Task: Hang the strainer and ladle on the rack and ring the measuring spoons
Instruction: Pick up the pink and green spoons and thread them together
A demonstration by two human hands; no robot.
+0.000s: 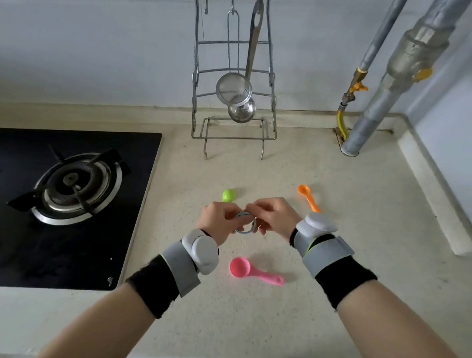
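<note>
Pink spoon (252, 271) (loose on counter), left hand (219, 220) and right hand (273, 215) both pinching grey ring (246, 223)

Both hands, left hand (217, 219) and right hand (272, 214), pinching a grey ring (245, 223) above the counter (335, 275), pink spoon (254, 271), orange spoon (308, 197), green spoon (229, 195) lying around, strainer (233, 87) and ladle (243, 108) hanging on the rack (233, 132)

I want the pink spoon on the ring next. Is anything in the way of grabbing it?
Nothing visible blocks it. The pink spoon lies alone on the counter, just nearer than both hands, left hand and right hand, which hold the ring.
</note>
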